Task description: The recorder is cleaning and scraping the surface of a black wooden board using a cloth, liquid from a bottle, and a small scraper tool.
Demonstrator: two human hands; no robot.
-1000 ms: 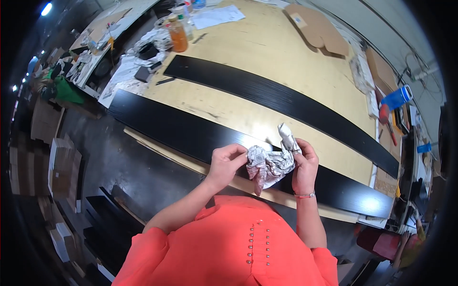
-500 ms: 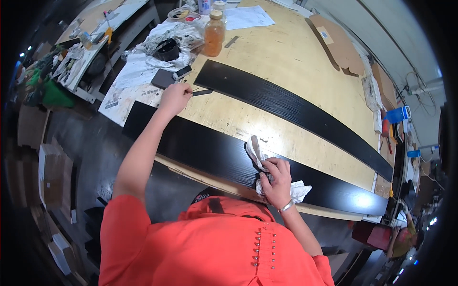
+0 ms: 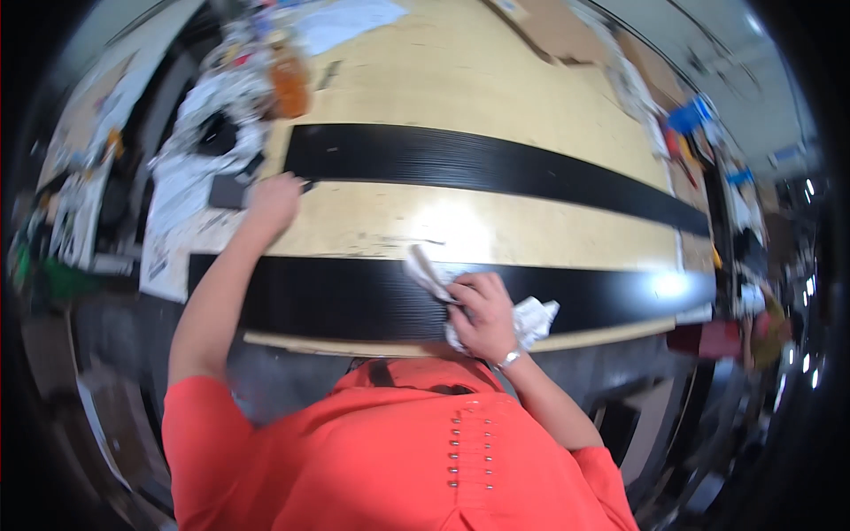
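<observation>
A long black wood-grained board (image 3: 354, 288) lies along the near edge of the table. My right hand (image 3: 485, 310) is closed round a crumpled white rag (image 3: 534, 320) and rests on this board. At the left, my left hand (image 3: 274, 203) is blurred; its fingers are pinched on a thin black stick (image 3: 307, 187), of which only the tip shows. That hand is just off the left end of a second black board (image 3: 425, 157), which lies farther back. Next to my left hand is a dark grey square block (image 3: 227, 191).
A bottle of orange liquid (image 3: 289, 84) stands at the back left, by a black bowl (image 3: 218, 134) on crumpled white sheeting (image 3: 181, 164). Cardboard (image 3: 553, 31) lies at the far edge. Another person (image 3: 761, 332) is at the far right.
The whole view has swung round, so the boards now run more level across it. My left hand has drawn the black stick back a little. My right hand stays on the near board with the rag.
</observation>
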